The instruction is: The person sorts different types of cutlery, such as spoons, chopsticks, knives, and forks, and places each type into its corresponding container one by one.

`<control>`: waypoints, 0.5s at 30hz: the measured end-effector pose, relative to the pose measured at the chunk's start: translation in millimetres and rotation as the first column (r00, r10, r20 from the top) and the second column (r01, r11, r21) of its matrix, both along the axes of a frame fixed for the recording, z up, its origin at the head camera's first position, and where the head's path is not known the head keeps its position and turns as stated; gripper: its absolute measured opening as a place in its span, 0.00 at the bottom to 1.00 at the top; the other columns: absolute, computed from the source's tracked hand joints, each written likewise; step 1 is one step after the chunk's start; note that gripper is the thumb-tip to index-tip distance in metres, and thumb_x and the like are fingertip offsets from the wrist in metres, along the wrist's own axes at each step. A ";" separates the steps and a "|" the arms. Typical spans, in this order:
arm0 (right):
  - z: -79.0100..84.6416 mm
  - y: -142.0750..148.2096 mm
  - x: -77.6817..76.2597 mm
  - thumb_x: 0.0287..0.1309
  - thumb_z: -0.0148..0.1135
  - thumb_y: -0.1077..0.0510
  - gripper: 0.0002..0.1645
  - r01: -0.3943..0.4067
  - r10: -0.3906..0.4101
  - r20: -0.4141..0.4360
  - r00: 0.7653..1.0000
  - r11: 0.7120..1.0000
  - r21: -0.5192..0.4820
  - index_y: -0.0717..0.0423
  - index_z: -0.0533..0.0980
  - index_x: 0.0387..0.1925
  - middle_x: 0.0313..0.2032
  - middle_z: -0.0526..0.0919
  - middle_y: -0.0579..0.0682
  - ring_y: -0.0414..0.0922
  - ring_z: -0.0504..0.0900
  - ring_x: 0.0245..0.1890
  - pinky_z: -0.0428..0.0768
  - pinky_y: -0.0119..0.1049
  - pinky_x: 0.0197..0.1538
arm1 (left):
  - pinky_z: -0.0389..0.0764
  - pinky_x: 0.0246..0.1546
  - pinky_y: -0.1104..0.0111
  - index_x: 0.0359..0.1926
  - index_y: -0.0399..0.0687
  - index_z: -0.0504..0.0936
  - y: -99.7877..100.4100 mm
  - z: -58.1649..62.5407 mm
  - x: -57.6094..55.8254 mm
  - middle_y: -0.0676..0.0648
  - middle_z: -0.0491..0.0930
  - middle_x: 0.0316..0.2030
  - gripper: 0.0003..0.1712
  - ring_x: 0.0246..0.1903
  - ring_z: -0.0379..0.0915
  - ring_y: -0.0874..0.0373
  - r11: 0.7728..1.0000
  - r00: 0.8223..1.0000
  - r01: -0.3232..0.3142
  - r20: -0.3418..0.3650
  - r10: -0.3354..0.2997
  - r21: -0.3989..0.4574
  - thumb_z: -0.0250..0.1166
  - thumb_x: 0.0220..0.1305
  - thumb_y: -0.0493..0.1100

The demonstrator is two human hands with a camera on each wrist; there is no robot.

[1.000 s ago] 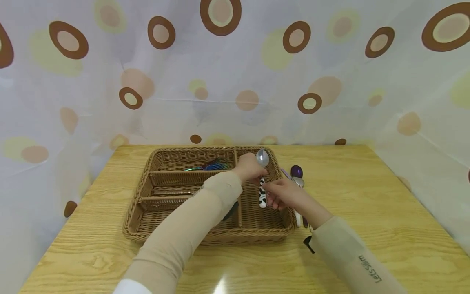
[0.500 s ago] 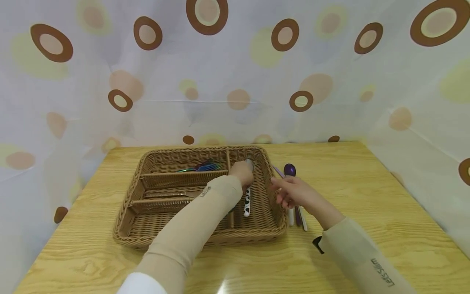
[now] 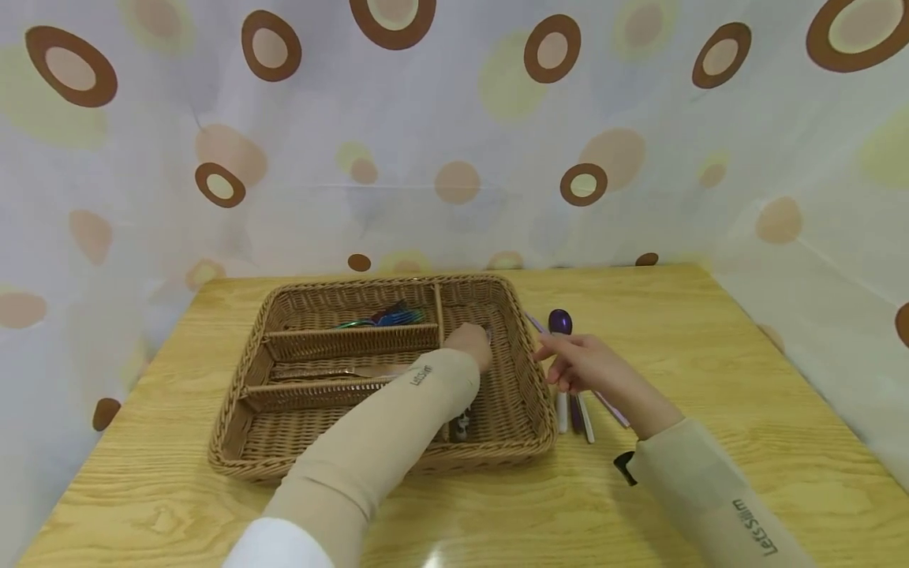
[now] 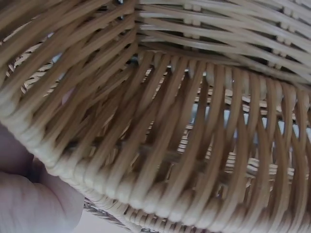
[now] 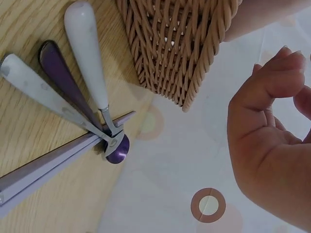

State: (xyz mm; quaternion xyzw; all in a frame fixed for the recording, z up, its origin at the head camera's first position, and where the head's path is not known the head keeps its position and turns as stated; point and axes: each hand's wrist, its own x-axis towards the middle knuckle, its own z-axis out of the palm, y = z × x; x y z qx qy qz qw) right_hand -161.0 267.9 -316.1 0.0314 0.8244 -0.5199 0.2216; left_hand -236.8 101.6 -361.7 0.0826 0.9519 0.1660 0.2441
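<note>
My left hand (image 3: 469, 347) is down in the right compartment of the wicker basket (image 3: 490, 450), fingers mostly hidden. It holds a spoon (image 3: 463, 426) with a black-and-white patterned handle, whose handle end shows below the sleeve. The left wrist view has the basket's woven wall across it and part of the hand at lower left. My right hand (image 3: 582, 364) hovers by the basket's right rim, fingers loosely bent, holding nothing. Beneath it on the table lie a purple spoon (image 5: 63, 68), white-handled cutlery (image 5: 87, 53) and lilac chopsticks (image 5: 48, 167).
A blue-green fork (image 3: 401, 318) lies in the basket's back left compartment, and a metal knife-like piece (image 3: 372, 371) in the middle one. The wooden table (image 3: 717, 379) extends to the right. A patterned curtain (image 3: 454, 118) hangs behind.
My left hand has lowered the spoon into the right compartment, toward its divider. My right hand has let go of the handle and moved right, out over the rim.
</note>
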 end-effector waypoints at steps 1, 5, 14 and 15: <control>0.6 1.0 -0.2 0.69 0.41 0.41 0.34 0.004 -0.004 0.001 1.000 1.000 -0.004 0.70 0.69 0.54 0.19 0.76 0.41 0.35 0.72 0.18 0.72 0.31 0.26 | 0.64 0.14 0.71 0.56 0.40 0.76 -0.2 0.1 0.0 0.42 0.80 0.50 0.18 0.17 0.63 0.60 1.000 1.000 0.007 -0.008 -0.007 -0.012 0.52 0.68 0.36; 3.5 8.8 -0.1 0.69 0.41 0.41 0.35 0.018 -0.018 0.000 1.000 1.000 -0.002 0.70 0.68 0.54 0.19 0.75 0.41 0.35 0.72 0.19 0.71 0.31 0.26 | 0.67 0.15 0.72 0.59 0.41 0.74 -1.0 1.7 0.9 0.42 0.79 0.51 0.20 0.20 0.70 0.59 0.994 0.997 0.069 -0.037 -0.072 -0.082 0.52 0.68 0.37; -9.3 43.7 1.6 0.67 0.50 0.51 0.22 0.031 -0.015 -0.069 0.997 0.968 0.248 0.68 0.75 0.43 0.21 0.76 0.44 0.37 0.73 0.21 0.73 0.33 0.27 | 0.72 0.24 0.70 0.54 0.39 0.76 -14.6 35.8 8.2 0.40 0.81 0.48 0.17 0.24 0.76 0.59 0.983 0.977 0.181 -0.103 -0.184 -0.040 0.51 0.68 0.36; -14.0 44.6 3.0 0.66 0.51 0.52 0.19 0.018 0.002 -0.067 0.998 0.954 0.298 0.67 0.76 0.38 0.20 0.76 0.45 0.38 0.73 0.20 0.73 0.33 0.26 | 0.71 0.21 0.71 0.50 0.37 0.78 -17.4 41.6 9.3 0.41 0.83 0.41 0.14 0.20 0.74 0.60 0.982 0.977 0.191 -0.093 -0.190 0.001 0.51 0.68 0.35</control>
